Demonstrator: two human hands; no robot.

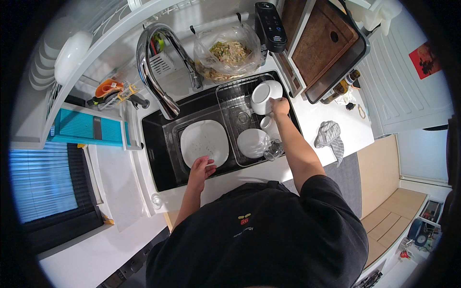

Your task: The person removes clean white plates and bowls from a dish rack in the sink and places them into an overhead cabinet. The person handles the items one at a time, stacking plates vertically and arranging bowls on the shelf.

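Note:
My right hand (280,106) grips the rim of an upturned white bowl (262,95) at the back right of a wire dish rack (236,162). The rack sits in the right half of a black sink (155,169). In front of that bowl are a white cup (266,122), another upturned white bowl (253,143) and clear glasses (274,149). My left hand (202,169) is at the near edge of a square white plate (204,142) lying in the left basin. Its fingers are apart and hold nothing; whether they touch the plate is unclear.
A chrome faucet (146,68) arches over the sink. Behind stands a plastic bag of food scraps (230,54). A wooden cutting board (320,43) and a glass bottle (338,89) are at the right, near a striped cloth (329,138). A small glass (156,201) stands at the counter's left front.

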